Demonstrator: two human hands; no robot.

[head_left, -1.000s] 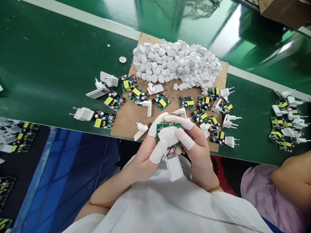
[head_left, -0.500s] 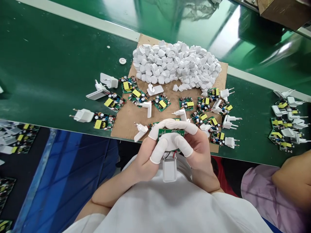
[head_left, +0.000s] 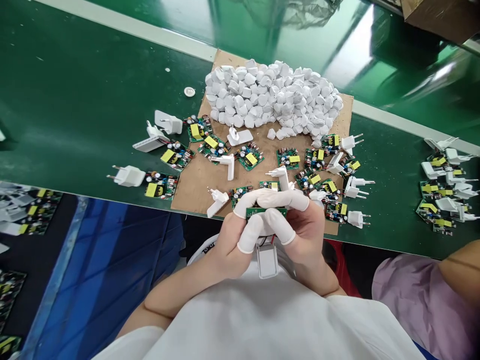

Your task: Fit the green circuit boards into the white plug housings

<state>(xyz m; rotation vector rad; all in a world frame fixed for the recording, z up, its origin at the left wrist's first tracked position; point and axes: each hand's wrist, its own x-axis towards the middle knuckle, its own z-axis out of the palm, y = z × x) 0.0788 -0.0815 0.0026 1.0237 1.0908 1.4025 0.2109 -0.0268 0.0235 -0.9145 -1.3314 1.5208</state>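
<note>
Close to my body, my left hand (head_left: 238,235) and my right hand (head_left: 302,227), both with white finger cots, are closed around one green circuit board (head_left: 255,212). Thumbs press on the near side, fingers curl over the far side. A white lump, mostly hidden, shows between the thumbs and the board. From the board, dark and red wires lead to a white plug housing (head_left: 267,261) hanging below my hands, its hollow side up. Just beyond my fingers lie another circuit board (head_left: 240,195) and a white plug (head_left: 280,175).
A heap of white lumps (head_left: 270,97) covers the back of the cardboard sheet (head_left: 195,187). Boards with wired plugs lie at left and right; another group (head_left: 444,190) sits at the far right. A person's sleeve (head_left: 408,295) is at lower right, a blue panel (head_left: 123,260) at left.
My hands, still gripping the board, have shifted slightly toward me and right. My thumbs have come closer together, covering more of the white lump. The hanging housing has swung slightly right.
</note>
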